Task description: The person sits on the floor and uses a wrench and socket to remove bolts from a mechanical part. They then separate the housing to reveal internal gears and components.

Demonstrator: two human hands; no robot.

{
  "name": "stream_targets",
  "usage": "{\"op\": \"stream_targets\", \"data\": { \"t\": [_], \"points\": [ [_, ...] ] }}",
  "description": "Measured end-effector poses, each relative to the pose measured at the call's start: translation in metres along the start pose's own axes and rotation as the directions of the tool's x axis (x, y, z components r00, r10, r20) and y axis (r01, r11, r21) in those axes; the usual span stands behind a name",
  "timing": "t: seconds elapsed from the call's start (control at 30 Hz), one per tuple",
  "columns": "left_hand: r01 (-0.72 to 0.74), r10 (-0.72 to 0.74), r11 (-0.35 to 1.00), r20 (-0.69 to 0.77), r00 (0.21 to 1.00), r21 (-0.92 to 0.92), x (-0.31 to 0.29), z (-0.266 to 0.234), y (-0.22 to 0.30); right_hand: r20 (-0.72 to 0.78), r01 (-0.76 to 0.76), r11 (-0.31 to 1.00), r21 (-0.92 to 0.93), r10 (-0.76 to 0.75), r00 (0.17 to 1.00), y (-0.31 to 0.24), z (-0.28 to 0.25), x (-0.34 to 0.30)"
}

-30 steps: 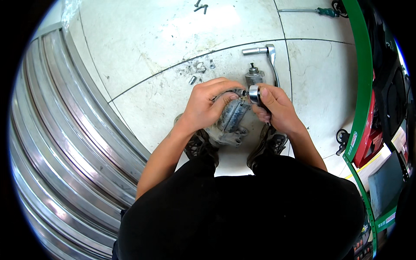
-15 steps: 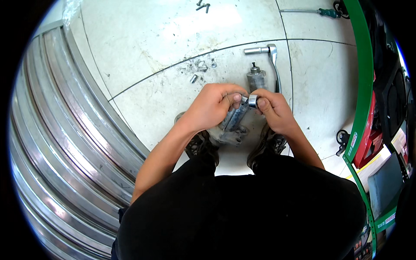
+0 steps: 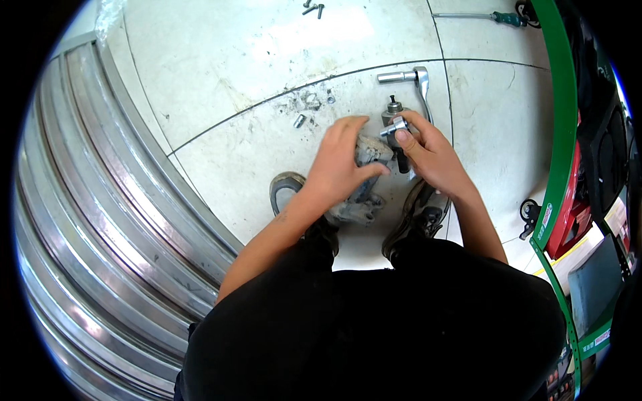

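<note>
The pale tiled floor (image 3: 254, 43) is spreading wide, smooth and glossy, crossed by dark joints. On the left, the ribbed metal panel (image 3: 120, 220) is shining in long parallel bands. On the right, the green frame (image 3: 567, 87) is curving along the edge, its painted surface looking flat and even.

The grey casting (image 3: 373, 152), rough, grimy and irregular, is resting on the floor between the shoes (image 3: 287, 190), and more of its far end is now showing than half a second ago. The left hand (image 3: 341, 154), then bunched at the tool beside the other, is now spreading, thumb and fingers parting around the casting's far end; whether it is touching, I cannot tell. The right hand (image 3: 435, 150) is pinching the short ratchet (image 3: 396, 127) between thumb and fingers; the hands are now standing apart, and the tool's bright, narrow tip is pointing left, clear of the left fingers.

Far right, the screwdriver (image 3: 508, 19) is lying with its thin shaft leftward from a green handle. Nearer, the long chrome wrench (image 3: 422, 90) is lying beside the dull cylindrical part (image 3: 393, 115). Left of these, the small shiny metal sleeve (image 3: 299, 121) is lying on its side, while at the far edge the dark bolts (image 3: 314, 10) are lying in a loose cluster
</note>
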State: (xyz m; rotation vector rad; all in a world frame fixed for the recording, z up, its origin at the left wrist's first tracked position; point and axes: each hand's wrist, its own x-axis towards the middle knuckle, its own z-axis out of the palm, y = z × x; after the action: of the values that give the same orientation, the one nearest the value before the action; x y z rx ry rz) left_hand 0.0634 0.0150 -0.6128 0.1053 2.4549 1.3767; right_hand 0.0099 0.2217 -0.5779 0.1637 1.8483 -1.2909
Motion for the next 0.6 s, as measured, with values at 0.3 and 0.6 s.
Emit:
{"op": "stream_targets", "data": {
  "t": [0.3, 0.6],
  "points": [
    [0.006, -0.001, 0.998, 0.072, 0.997, -0.064, -0.008, 0.032, -0.002, 0.05, 0.094, 0.907, -0.41, -0.08, 0.996, -0.009, -0.002, 0.001],
    [0.066, -0.066, 0.998, 0.001, 0.998, 0.017, -0.011, 0.041, 0.009, 0.15, 0.048, 0.654, -0.755, 0.102, 0.983, -0.04, 0.013, -0.005]
  ]
}}
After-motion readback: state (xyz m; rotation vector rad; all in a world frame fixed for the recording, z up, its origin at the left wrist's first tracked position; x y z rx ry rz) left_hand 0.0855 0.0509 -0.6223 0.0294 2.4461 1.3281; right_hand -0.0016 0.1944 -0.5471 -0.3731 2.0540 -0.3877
